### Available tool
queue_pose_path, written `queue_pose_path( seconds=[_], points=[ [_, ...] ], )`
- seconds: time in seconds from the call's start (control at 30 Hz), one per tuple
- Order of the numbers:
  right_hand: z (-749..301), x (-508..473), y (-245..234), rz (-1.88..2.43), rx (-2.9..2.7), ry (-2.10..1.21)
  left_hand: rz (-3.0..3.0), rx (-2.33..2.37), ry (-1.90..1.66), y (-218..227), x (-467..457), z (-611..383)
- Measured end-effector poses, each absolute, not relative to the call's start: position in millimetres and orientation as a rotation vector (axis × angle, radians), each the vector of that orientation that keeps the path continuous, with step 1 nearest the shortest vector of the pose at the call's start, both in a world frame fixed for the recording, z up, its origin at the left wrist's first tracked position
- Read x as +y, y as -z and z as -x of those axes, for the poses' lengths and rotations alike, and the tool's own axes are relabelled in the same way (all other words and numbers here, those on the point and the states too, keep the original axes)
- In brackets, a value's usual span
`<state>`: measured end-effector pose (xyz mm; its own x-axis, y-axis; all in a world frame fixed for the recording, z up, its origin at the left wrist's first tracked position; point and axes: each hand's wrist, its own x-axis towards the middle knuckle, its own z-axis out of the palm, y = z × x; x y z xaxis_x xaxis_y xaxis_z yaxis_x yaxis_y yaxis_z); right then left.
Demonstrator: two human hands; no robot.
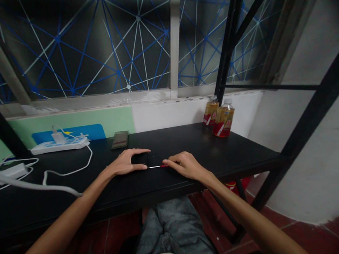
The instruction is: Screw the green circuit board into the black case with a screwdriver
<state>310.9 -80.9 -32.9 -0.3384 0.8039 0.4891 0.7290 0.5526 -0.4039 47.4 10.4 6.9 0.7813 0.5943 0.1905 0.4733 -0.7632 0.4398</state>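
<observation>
On the black desk (189, 141) lies a small dark flat object (142, 159), hard to make out against the surface. My left hand (127, 161) rests on it, thumb and forefinger spread around its edges. My right hand (184, 165) pinches a thin tool with a red handle and a silvery shaft (157, 166), whose tip points left at the dark object's near edge.
A phone (120, 140) lies flat at the back of the desk. A white power strip (59, 145) with a charger and white cables (71, 170) sits at the left. Two bottles of amber drink (221, 119) stand at the back right beside a black frame post (227, 40).
</observation>
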Motion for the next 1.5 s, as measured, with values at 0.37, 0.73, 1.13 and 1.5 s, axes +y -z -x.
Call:
queue_pose_path(
  seconds=[0.37, 0.73, 1.13, 1.5],
  points=[
    [-311.5, -79.7, 35.6, 1.274, -2.034, -0.26, -2.647, 0.841, -0.443, -6.4, 8.1, -47.9],
    [-308.2, -82.9, 31.5, 1.319, -2.077, -0.148, -2.747, 0.884, -0.392, -10.5, 1.2, -50.1],
    [-310.5, -77.3, 36.4, 1.264, -2.06, -0.157, -3.054, 0.965, -0.22, -13.5, -6.3, -47.7],
    [-305.1, -90.2, 31.7, 1.336, -2.104, -0.072, -3.106, 1.159, -0.042, -2.3, -16.1, -52.6]
  ],
)
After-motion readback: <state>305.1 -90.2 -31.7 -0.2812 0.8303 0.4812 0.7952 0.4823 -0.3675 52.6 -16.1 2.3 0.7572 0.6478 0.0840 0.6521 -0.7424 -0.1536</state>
